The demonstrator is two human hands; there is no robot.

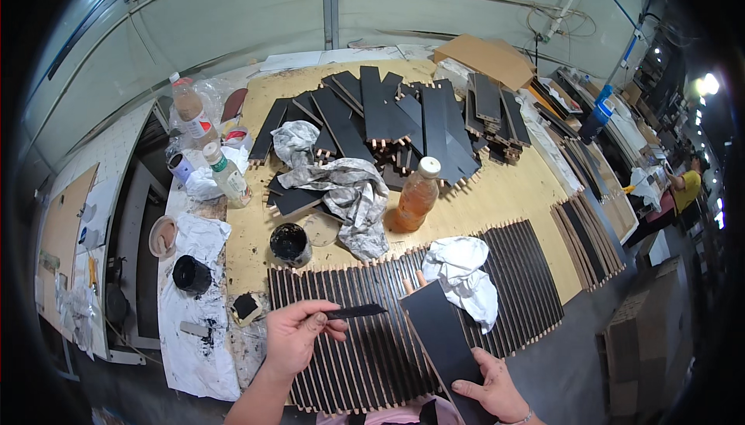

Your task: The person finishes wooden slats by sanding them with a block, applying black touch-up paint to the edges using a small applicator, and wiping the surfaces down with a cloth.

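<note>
Pinched between the fingers of my left hand (296, 333) is a thin, flat black tool with a slanted tip (358, 312), pointing right. My right hand (495, 391) grips the lower end of a black board (444, 330), thumb on its face. Pale wooden dowels stick out of the board's far end, and the board is held tilted above a long row of narrow boards (353, 363). Those stand on edge, packed side by side with dowels at their ends. A crumpled white cloth (466, 270) lies on the row beside the held board.
Beyond the row stand a black-smeared cup (290, 245) and a bottle of amber liquid (417, 201). A stained rag (353, 184) lies before a heap of black boards (380, 111). Another black cup (192, 275) and plastic bottles (226, 175) are at left. A person (684, 188) is far right.
</note>
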